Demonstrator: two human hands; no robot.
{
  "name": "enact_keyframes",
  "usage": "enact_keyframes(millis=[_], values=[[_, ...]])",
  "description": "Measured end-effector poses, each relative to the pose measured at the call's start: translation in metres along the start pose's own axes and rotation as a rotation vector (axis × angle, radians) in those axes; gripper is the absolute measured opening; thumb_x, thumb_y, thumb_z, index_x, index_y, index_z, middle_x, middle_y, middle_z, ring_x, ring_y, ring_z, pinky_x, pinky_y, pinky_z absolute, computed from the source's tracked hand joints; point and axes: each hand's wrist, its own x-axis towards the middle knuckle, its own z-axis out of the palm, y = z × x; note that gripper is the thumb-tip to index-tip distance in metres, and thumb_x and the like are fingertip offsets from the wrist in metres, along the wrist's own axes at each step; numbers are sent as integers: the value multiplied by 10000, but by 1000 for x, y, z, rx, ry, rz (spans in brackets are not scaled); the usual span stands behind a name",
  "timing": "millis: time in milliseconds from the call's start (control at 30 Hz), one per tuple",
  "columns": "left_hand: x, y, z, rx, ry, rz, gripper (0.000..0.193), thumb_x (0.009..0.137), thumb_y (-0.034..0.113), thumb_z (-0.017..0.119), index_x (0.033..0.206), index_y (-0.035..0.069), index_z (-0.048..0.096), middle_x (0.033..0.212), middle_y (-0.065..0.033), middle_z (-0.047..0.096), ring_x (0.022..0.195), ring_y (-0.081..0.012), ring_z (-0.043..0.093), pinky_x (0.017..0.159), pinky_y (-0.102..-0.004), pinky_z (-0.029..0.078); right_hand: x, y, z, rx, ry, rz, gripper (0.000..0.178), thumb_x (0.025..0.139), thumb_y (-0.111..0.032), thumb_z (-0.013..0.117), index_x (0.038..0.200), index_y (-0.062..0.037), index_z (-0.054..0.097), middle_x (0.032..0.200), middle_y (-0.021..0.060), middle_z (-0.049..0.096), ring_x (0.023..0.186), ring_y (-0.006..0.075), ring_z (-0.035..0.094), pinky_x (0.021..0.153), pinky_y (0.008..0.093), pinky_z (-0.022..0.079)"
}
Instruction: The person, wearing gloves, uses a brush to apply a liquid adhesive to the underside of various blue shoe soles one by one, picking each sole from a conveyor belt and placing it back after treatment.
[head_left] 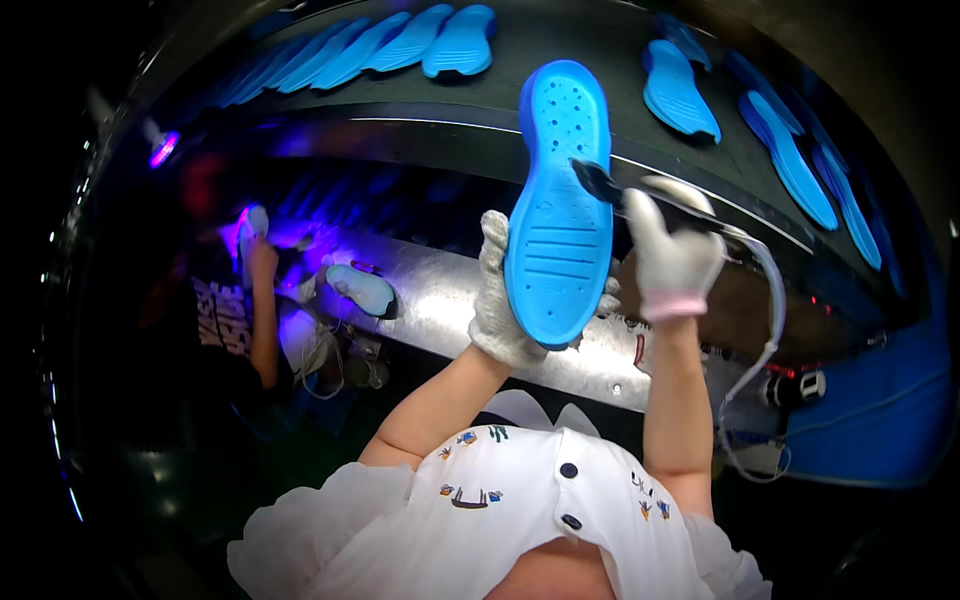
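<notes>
A bright blue shoe sole (pixel 560 235) stands tilted up in front of me, its ribbed and dimpled face toward me. My left hand (pixel 500 310), in a white knit glove, is closed round its lower part from behind, with fingertips showing at the right edge. My right hand (pixel 678 258), also gloved and slightly blurred, grips a black brush (pixel 598 183). The brush's dark tip lies over the sole's right edge at the narrow middle; whether it touches cannot be made out. A pale tube (pixel 776 300) trails from the brush down the right side.
Several blue soles (pixel 460 42) line a dark conveyor belt (pixel 560 30) beyond me, more at right (pixel 680 90). Below runs a metal bench (pixel 430 290) with a pale sole (pixel 362 290) on it. At left, under purple light, a co-worker's hand (pixel 262 262) holds another sole.
</notes>
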Motion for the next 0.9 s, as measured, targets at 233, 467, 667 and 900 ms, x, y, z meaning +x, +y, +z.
enact_keyframes(millis=[233, 467, 667, 900], values=[[11, 19, -22, 88, -57, -62, 1081, 769, 930, 363, 1388, 51, 482, 1157, -217, 663, 854, -307, 726, 612, -393, 640, -63, -26, -17, -30, -231, -263, 198, 754, -33, 803, 921, -66, 702, 816, 101, 698, 661, 215, 682, 636, 288, 554], [6, 8, -28, -37, -115, -130, 893, 849, 820, 454, 1446, 155, 444, 1319, -129, 590, 1177, -278, 623, 975, -431, 567, -57, -28, 14, -66, -52, -547, 195, 769, -25, 795, 942, -43, 707, 820, 120, 690, 679, 216, 695, 634, 282, 553], [4, 23, -38, -106, -136, -306, 1037, 772, 892, 453, 1443, 101, 441, 1250, -182, 619, 1113, -316, 654, 885, -479, 600, -63, -16, 17, -146, 138, -455, 257, 751, 9, 806, 976, -46, 692, 822, 86, 706, 634, 139, 662, 602, 278, 548], [15, 38, -43, -92, -89, -306, 1113, 755, 914, 438, 1428, 28, 443, 1229, -264, 615, 1019, -377, 682, 854, -508, 600, -74, -19, 32, 15, 82, -253, 239, 779, 39, 768, 993, -19, 679, 869, 86, 714, 687, 134, 676, 635, 276, 557]])
